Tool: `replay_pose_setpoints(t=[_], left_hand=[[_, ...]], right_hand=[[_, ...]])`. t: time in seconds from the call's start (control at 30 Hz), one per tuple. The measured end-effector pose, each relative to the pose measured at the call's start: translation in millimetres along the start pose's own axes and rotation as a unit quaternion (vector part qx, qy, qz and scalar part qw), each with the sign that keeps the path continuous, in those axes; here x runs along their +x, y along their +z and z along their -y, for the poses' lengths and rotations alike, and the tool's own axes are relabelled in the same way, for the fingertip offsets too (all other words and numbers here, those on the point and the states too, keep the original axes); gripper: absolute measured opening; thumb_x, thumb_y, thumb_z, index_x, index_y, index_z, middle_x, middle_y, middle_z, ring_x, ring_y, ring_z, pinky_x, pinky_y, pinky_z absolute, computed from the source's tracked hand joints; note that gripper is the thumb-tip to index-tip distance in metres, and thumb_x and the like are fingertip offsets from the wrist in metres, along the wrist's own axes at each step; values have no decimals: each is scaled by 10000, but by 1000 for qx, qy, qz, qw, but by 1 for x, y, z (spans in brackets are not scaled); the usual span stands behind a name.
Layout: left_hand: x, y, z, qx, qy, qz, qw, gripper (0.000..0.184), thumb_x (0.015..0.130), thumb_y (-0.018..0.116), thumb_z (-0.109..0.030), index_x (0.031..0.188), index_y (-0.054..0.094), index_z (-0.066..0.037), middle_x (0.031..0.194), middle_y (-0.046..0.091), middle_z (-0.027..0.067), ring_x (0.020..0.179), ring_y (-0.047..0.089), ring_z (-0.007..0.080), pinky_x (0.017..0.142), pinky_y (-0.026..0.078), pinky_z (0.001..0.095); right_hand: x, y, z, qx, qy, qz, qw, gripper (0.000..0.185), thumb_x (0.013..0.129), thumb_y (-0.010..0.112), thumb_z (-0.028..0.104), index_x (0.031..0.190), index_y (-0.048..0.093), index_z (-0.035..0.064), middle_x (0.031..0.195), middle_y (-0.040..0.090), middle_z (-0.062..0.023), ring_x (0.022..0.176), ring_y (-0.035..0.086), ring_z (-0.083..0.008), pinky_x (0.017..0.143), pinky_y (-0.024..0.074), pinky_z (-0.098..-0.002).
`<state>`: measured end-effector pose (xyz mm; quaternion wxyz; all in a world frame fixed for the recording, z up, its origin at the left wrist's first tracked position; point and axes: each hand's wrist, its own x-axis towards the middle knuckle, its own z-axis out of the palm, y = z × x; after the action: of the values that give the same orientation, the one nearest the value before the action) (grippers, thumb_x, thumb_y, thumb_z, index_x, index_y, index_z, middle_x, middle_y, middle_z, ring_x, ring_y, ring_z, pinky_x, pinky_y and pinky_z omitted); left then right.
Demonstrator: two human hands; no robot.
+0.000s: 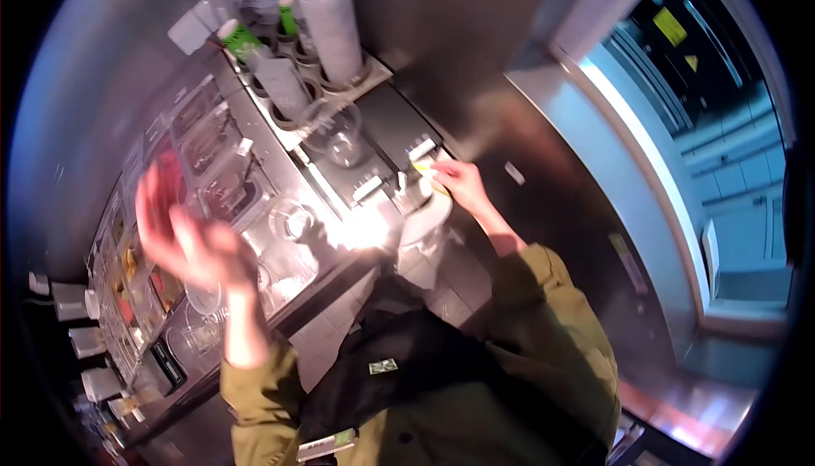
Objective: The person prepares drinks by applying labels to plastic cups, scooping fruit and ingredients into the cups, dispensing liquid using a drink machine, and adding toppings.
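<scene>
My left hand (191,233) is raised over the counter, blurred, with its fingers stretched out and nothing visible in them. Below and beside it are clear plastic cups (293,221) and topping containers (216,148) set in the counter. Further right, my right hand (458,182) pinches a small white-and-yellow strip (427,169) at the front of a dark box-shaped machine (399,118). The strip is partly covered by the fingers. A clear cup with a domed shape (340,139) stands on the machines' dark top.
A rack (369,75) behind the machines holds tall stacks of cups (331,29) and green-labelled sleeves (238,39). Dark metal surface lies to the right, with a small white paper (514,173) on it. White containers (87,341) line the far left edge.
</scene>
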<state>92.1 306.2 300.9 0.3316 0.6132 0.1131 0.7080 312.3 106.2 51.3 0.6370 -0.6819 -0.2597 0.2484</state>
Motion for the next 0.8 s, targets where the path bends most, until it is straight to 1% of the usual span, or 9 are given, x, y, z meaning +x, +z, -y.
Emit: replay_pose_setpoints(t=[0.2, 0.23, 0.3, 0.4, 0.53, 0.63, 0.7, 0.77, 0.8], left_hand=[[130, 120, 210, 107, -96, 268, 952, 292, 797, 548, -214, 1005, 547, -9, 941, 593, 122, 864, 560, 190, 762, 429, 305], [132, 134, 251, 152, -108, 322, 928, 282, 788, 573, -228, 978, 580, -20, 905, 614, 109, 826, 579, 172, 726, 451, 290], [126, 156, 343, 265, -68, 453, 848, 318, 763, 579, -320, 946, 602, -60, 920, 598, 164, 852, 585, 285, 729, 463, 369], [104, 200, 395, 460, 4, 482, 746, 450, 745, 571, -402, 1071, 537, -95, 928, 596, 159, 883, 578, 322, 770, 465, 407], [102, 234, 423, 481, -96, 595, 636, 398, 756, 533, -300, 1081, 497, -74, 962, 594, 180, 906, 582, 323, 774, 468, 411], [113, 234, 401, 489, -85, 600, 627, 311, 779, 469, -243, 1024, 510, -55, 922, 603, 190, 875, 591, 333, 728, 481, 413], [95, 224, 449, 447, 52, 552, 701, 254, 775, 475, -218, 951, 542, -48, 733, 605, 172, 701, 609, 330, 615, 480, 428], [91, 217, 464, 394, 136, 547, 726, 255, 752, 493, -224, 921, 562, -46, 718, 601, 171, 686, 609, 307, 599, 479, 416], [88, 216, 464, 384, 143, 536, 738, 253, 747, 499, -228, 915, 568, -52, 709, 601, 165, 686, 609, 304, 595, 479, 412]], right_hand=[[-9, -37, 4, -66, 23, 93, 993, 180, 751, 627, 45, 924, 618, -4, 832, 613, -79, 763, 565, -119, 679, 444, -235], [-6, -37, 0, -77, 18, 98, 992, 176, 751, 628, 47, 921, 618, 2, 829, 609, -79, 759, 563, -120, 671, 442, -236], [-4, -36, -9, -96, -3, 111, 989, 168, 752, 631, 53, 914, 620, 14, 821, 602, -80, 749, 559, -122, 654, 438, -238], [-5, -26, -20, -106, -51, 118, 986, 155, 752, 635, 61, 904, 623, 32, 810, 592, -82, 734, 553, -125, 629, 431, -242], [9, -4, 38, -115, 111, 60, 985, 140, 765, 621, 59, 905, 613, 54, 853, 598, -49, 783, 544, -107, 694, 442, -269], [-3, -4, 27, -17, 210, 28, 977, 79, 768, 613, 48, 845, 601, 59, 807, 577, -16, 750, 516, -81, 663, 419, -234], [-9, -11, 3, 152, 262, 56, 951, 56, 764, 609, 30, 804, 589, 65, 744, 552, 27, 696, 478, -47, 623, 387, -203], [1, -11, 20, -93, 84, 88, 988, 74, 750, 608, 20, 784, 560, 65, 692, 537, 3, 692, 501, -73, 647, 391, -204], [8, -14, 27, -228, -29, 117, 966, 79, 745, 606, 16, 791, 562, 63, 684, 532, -9, 687, 509, -89, 645, 395, -210]])
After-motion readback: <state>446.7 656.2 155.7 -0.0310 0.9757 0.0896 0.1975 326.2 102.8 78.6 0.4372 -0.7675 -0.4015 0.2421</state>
